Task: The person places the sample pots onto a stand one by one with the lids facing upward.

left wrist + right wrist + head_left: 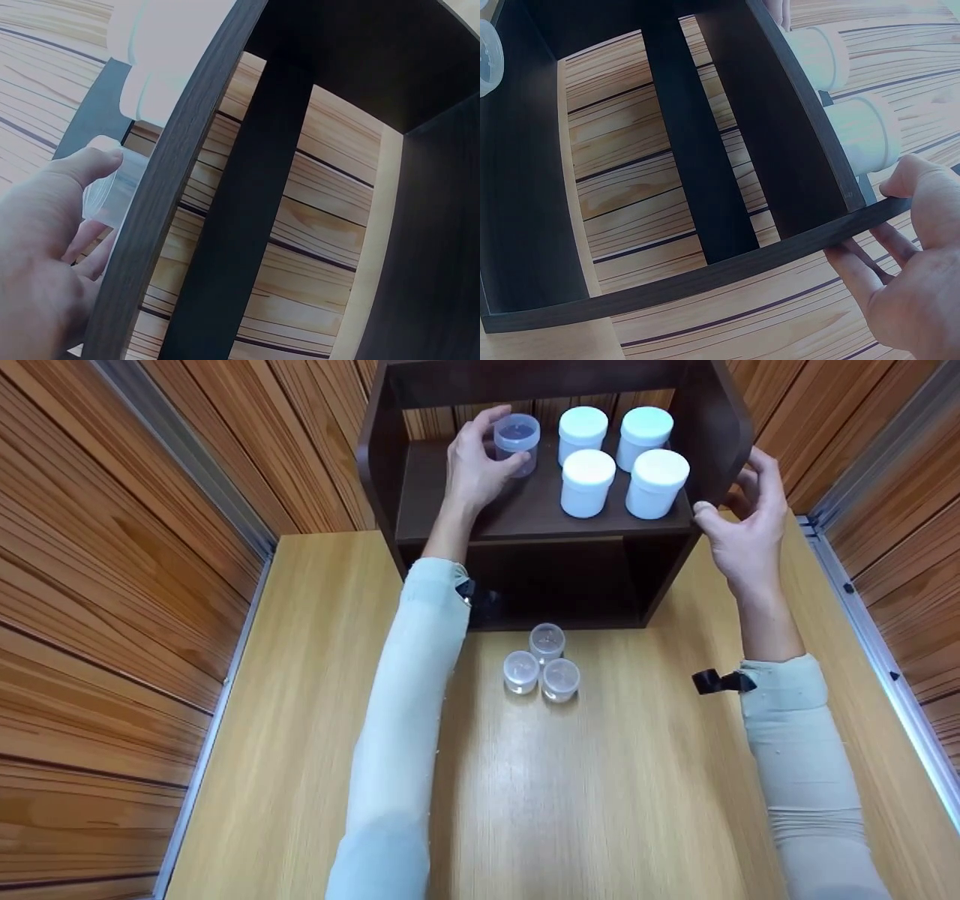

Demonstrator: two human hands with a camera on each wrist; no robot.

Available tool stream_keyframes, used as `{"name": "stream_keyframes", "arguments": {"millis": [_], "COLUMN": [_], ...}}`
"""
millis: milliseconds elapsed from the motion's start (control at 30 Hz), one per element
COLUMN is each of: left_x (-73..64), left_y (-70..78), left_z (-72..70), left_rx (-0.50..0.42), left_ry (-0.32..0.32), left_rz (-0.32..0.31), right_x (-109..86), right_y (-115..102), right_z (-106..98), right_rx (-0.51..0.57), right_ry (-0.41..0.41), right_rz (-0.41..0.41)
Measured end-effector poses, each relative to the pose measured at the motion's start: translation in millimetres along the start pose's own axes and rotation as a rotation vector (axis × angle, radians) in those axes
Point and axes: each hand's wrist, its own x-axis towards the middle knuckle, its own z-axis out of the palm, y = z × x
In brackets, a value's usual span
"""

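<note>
My left hand (480,465) grips a clear plastic jar (517,442) at the left of the upper shelf, thumb on its near side and fingers behind. In the left wrist view the clear jar (118,186) shows between thumb and fingers, partly behind the shelf edge. At the other end my right hand (750,517) holds the right side panel (712,435) of the dark shelf unit, thumb at its front edge and fingers on the outside. Two white lidded jars (589,484) (657,484) stand in front of two more (583,433) (645,433) on the same shelf.
Three small clear lidded jars (547,640) (521,671) (560,679) stand close together on the wooden table (615,780) before the unit. Below the upper shelf lies an open lower compartment (555,577). Wood-plank walls (112,585) with metal rails border the table.
</note>
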Motion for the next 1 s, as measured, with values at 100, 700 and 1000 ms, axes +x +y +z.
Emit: {"name": "stream_keyframes", "arguments": {"millis": [100,700,1000], "left_x": [-1.8,-30.2,-48.0], "left_y": [-0.2,10.5,5.8], "left_z": [-1.3,-15.4,-26.3], "left_rx": [-0.011,0.065,0.072], "left_ry": [-0.006,-0.023,0.005], "left_rz": [0.014,0.068,0.108], "right_x": [-0.1,1.2,1.2], "right_y": [0.5,5.3,4.6], "right_z": [0.1,-4.2,-3.2], "right_rx": [-0.003,-0.046,-0.026], "right_ry": [-0.002,0.000,0.006], "right_rz": [-0.001,0.016,0.007]}}
